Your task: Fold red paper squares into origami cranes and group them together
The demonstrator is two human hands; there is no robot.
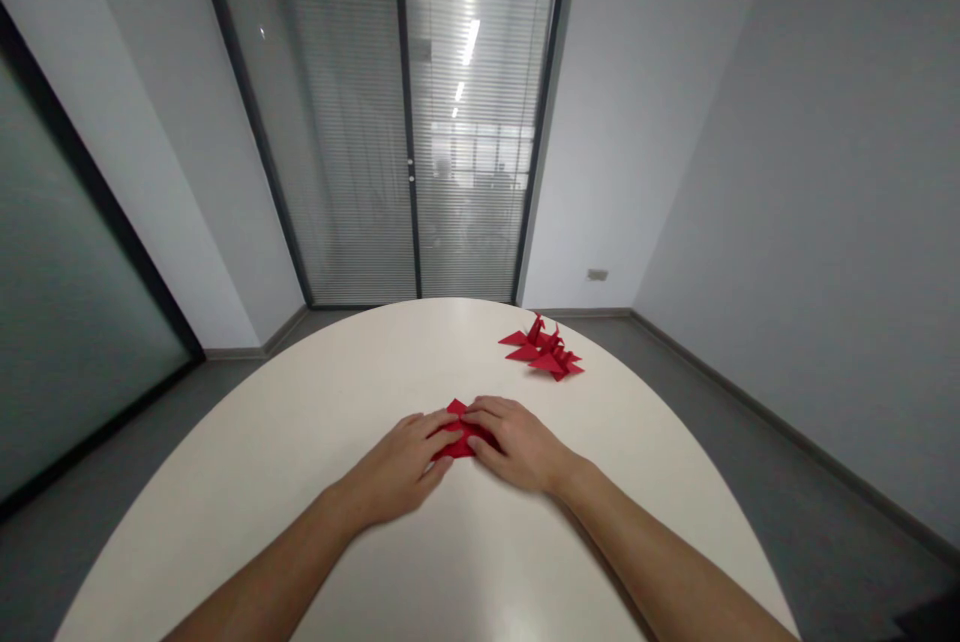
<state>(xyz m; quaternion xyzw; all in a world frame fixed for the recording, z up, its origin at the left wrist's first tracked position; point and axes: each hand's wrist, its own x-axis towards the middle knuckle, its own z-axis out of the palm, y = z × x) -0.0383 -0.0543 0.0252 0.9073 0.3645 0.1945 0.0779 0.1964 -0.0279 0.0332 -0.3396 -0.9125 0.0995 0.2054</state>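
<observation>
A partly folded piece of red paper (460,447) lies on the table between my two hands, its pointed tip facing away from me. The fingers of my left hand (409,462) press on its left side, with the thumb at the near edge. My right hand (517,442) holds the right side between thumb and curled fingers. Both hands cover much of the paper, so its full folded shape is hidden. Beyond my right hand stand several red origami cranes (551,352), grouped close together.
The round white table (315,422) has its curved far edge just past the cranes. Glass doors with blinds (345,122) stand beyond it. A grey wall (825,222) rises on the right, and a frosted glass panel (67,302) is on the left.
</observation>
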